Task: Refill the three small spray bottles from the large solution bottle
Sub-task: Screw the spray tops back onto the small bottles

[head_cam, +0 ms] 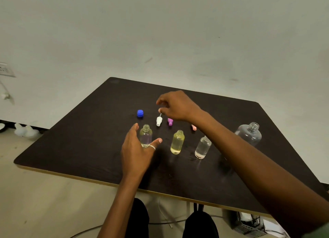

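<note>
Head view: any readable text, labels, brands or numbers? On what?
None readable.
No labels show on the left bottle, middle bottle, right bottle or large bottle.
Round mark on the table corner: too blurred to read.
Wall socket: nothing legible.

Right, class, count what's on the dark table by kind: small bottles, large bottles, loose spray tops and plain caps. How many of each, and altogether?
small spray bottles: 3
large bottle: 1
spray tops, white, purple, pink: 3
blue cap: 1
Total: 8
</note>
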The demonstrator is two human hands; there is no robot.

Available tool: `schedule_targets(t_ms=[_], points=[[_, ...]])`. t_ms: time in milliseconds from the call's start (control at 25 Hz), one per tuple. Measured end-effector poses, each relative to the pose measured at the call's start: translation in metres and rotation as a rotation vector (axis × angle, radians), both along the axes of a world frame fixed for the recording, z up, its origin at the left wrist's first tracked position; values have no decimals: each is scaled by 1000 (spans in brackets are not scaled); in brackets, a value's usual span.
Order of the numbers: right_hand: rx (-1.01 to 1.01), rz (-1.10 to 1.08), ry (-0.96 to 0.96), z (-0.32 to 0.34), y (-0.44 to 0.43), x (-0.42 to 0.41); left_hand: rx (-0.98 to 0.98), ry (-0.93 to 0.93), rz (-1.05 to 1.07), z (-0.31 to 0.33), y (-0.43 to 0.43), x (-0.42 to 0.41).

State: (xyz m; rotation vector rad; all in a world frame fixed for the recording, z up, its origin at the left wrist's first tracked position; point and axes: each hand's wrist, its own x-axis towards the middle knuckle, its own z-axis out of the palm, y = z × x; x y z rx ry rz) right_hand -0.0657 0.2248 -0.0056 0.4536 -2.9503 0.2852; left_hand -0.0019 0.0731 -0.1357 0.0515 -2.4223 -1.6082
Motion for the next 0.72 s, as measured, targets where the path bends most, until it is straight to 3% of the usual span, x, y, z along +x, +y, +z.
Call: schedule_targets(t_ms=[320,720], points=[[286,-84,-330,-48,-5,-65,84,-5,-8,-15,0,-15],[296,-43,-370,-59,-9,-79,110,74,33,-22,-2,-12]])
